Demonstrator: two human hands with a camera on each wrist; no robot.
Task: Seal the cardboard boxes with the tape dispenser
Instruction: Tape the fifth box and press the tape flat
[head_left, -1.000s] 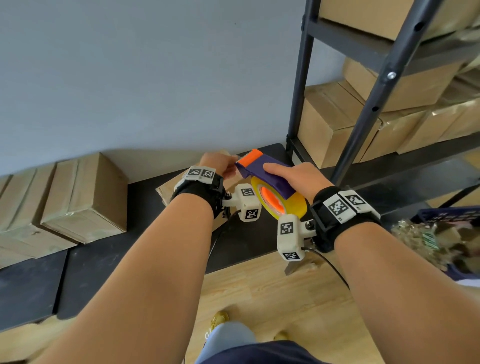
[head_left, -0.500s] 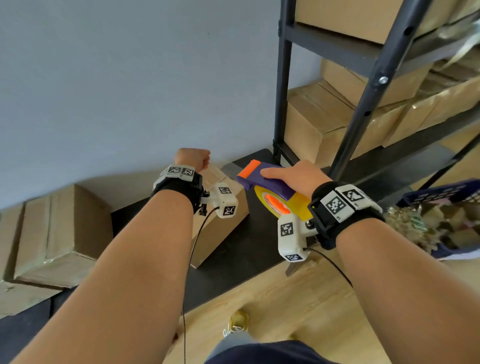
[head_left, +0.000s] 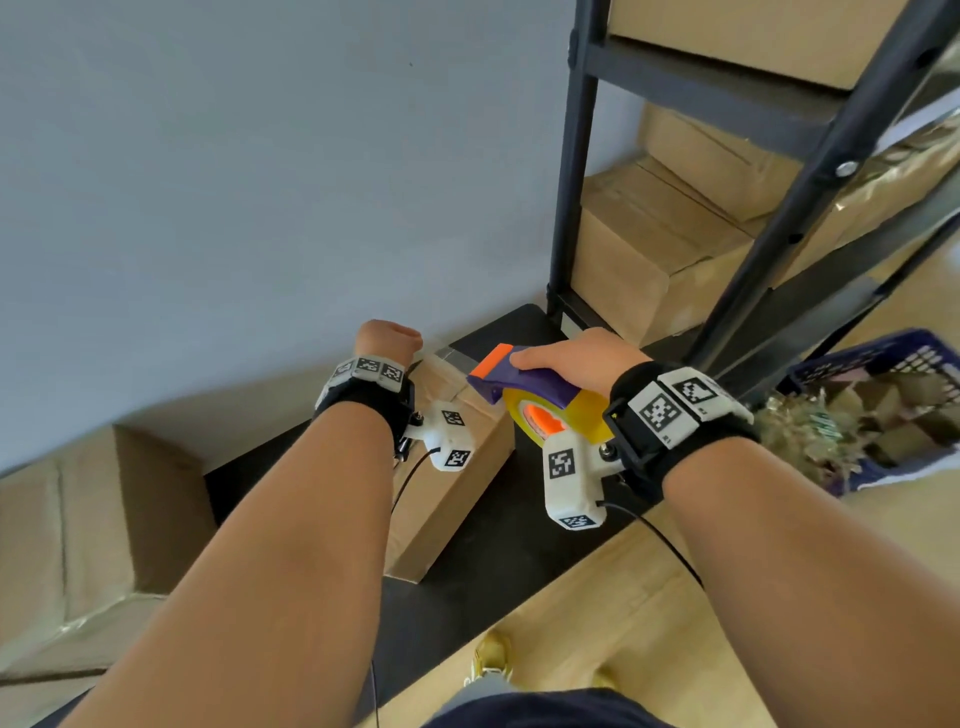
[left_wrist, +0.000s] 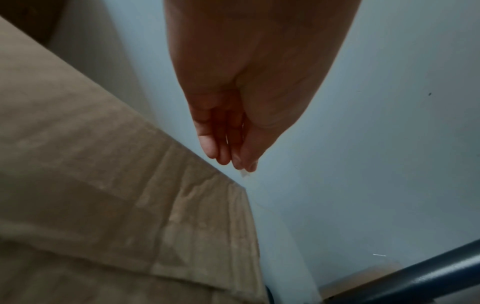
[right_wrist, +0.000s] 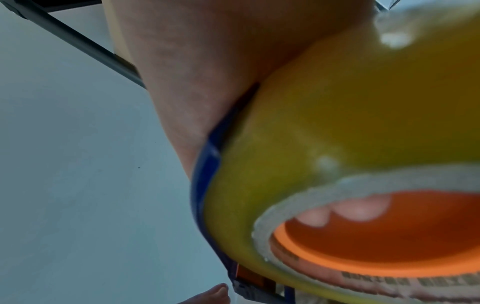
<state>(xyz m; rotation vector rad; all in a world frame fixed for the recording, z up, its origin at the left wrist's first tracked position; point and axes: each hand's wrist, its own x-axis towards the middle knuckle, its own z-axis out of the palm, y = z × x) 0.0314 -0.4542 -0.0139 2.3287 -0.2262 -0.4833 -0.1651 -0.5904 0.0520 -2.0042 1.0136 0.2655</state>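
This looks like a small storeroom or packing area. A dark metal shelf rack (head_left: 779, 208) stands against a plain pale wall (head_left: 260, 182), its levels filled with closed cardboard boxes (head_left: 649, 244). More boxes (head_left: 78, 519) sit on a black mat (head_left: 493, 530) along the foot of the wall, some with shiny tape over their seams. The floor (head_left: 597, 623) is light wood board. A dark blue plastic basket (head_left: 883, 364) at the right holds crumpled packing scraps.

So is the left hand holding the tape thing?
No, the right hand grips the tape dispenser; the left hand hangs above the cardboard box.
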